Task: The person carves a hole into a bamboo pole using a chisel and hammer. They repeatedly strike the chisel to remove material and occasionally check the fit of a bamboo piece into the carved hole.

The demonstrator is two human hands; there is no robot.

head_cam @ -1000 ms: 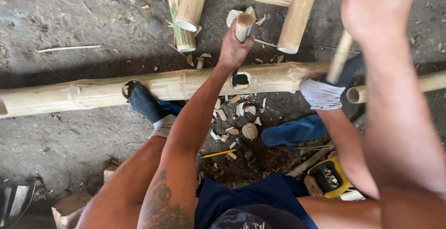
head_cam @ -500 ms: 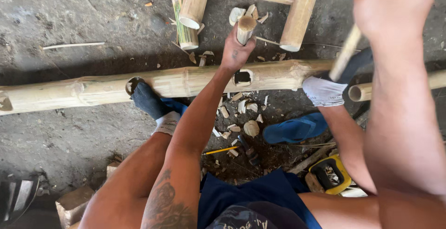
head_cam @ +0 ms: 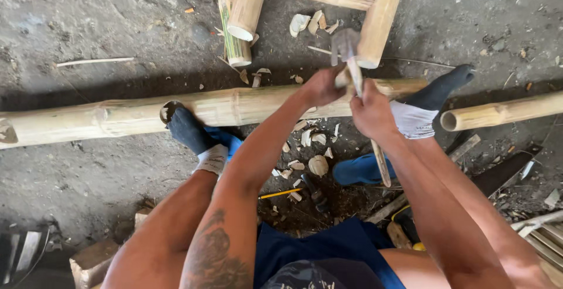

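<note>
gripping hammer (head_cam: 345,46): right hand (head_cam: 372,113) | left hand (head_cam: 321,85) closed on chisel | bamboo pole (head_cam: 246,104), chips (head_cam: 318,165) around

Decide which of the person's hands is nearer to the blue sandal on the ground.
Right. The right hand, gripping the hammer handle, is just above the blue sandal. The left hand rests farther up on the long bamboo pole.

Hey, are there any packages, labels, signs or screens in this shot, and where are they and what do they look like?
None can be made out: no package, label, sign or screen shows.
Long bamboo pole: lying across the ground, pale yellow, round.
Left hand: on the pole by a hammer with a grey head.
Right hand: gripping the hammer's wooden handle.
</note>
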